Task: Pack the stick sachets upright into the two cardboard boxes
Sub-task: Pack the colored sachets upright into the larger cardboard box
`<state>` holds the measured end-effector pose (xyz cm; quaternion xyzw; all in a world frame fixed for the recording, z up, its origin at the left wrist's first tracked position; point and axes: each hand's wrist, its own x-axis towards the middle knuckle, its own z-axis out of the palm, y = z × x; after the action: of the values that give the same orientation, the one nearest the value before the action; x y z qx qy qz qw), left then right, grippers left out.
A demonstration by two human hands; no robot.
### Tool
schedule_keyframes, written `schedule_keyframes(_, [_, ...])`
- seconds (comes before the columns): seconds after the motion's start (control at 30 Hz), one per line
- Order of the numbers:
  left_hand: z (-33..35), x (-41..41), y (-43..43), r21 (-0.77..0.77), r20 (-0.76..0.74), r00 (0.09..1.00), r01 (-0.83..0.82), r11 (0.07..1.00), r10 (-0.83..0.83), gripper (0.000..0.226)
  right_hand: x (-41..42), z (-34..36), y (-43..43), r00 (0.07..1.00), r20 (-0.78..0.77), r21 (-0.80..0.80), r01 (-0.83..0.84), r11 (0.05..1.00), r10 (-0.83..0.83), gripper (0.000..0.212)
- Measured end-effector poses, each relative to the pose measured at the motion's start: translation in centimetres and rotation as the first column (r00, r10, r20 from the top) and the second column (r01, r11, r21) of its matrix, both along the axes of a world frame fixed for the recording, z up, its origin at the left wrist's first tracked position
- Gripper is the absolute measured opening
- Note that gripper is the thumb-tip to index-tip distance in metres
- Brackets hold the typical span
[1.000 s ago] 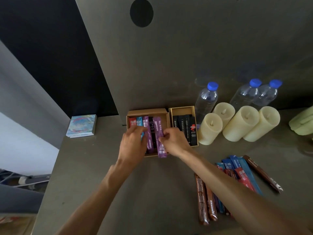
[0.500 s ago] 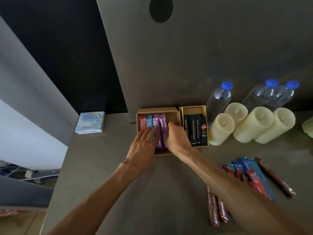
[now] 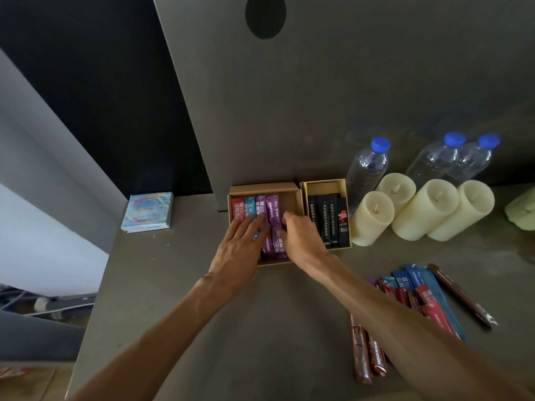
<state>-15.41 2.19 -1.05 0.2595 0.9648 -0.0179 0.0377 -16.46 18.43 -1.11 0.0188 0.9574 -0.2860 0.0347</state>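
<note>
Left box [image 3: 292,189] holds 4 sachets, right box [image 3: 327,184] 4 black; a pile [image 3: 417,296] waits. Left hand [image 3: 240,247] fingers spread flat on the row; right hand [image 3: 301,235] pinches the purple sachet [image 3: 273,215].

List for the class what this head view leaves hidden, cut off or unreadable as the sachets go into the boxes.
- Lower ends of the red and blue sachets in the left box: covered by the left hand.
- Right hand fingertips: curled under, so any grip on the purple sachet is unclear.
- Loose sachets on the table: partly behind the right forearm.
- Pale green object: cut off by the right edge.
- Black sachets: print too small.
</note>
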Motion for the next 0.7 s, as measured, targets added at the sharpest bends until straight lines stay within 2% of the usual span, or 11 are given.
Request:
schedule_keyframes(0.1, [0.2,-0.3,0.1,-0.034,0.007,1.000,0.015,0.999,-0.014,0.078,-0.1,-0.3,0.1,1.000,0.025,0.009,-0.015,1.000,0.015,0.031])
schedule_keyframes(0.23, [0.4,-0.3,0.1,-0.024,-0.007,1.000,0.029,0.999,-0.030,0.075,-0.3,-0.2,0.3,1.000,0.019,-0.015,0.002,1.000,-0.002,0.021])
schedule_keyframes(0.33, [0.2,0.7,0.0,0.133,-0.054,0.999,0.013,0.991,-0.006,0.070,0.8,1.4,1.1,1.000,0.012,-0.065,-0.023,0.998,0.023,0.019])
schedule_keyframes(0.37, [0.3,1.4,0.2,0.228,-0.083,0.996,0.003,0.974,0.016,0.063,1.4,2.1,1.7,1.000,0.006,-0.090,-0.028,0.996,0.029,0.016])
schedule_keyframes(0.43, [0.0,3.3,0.9,0.459,-0.121,0.992,0.036,0.888,0.023,0.032,3.1,3.3,3.8,1.000,-0.005,-0.129,-0.029,0.991,0.029,0.012])
schedule_keyframes(0.47, [0.0,4.4,1.6,0.546,-0.080,0.997,0.057,0.836,-0.016,0.018,4.1,3.8,5.2,1.000,0.002,-0.139,-0.025,0.990,0.026,0.011])
schedule_keyframes(0.53, [0.0,6.7,3.8,0.598,0.143,0.986,-0.021,0.801,-0.081,0.007,6.1,4.1,8.2,0.999,0.041,-0.141,0.016,0.990,-0.010,0.009])
schedule_keyframes(0.6, [-0.7,8.0,6.9,0.543,0.377,0.922,-0.141,0.828,-0.090,0.015,7.8,3.8,11.0,0.995,0.069,-0.112,0.081,0.990,-0.074,0.010])
schedule_keyframes(0.7, [-2.3,8.7,11.3,0.433,0.569,0.822,-0.271,0.860,-0.028,0.027,9.7,2.8,13.8,0.984,0.128,-0.042,0.128,0.991,-0.122,0.011])
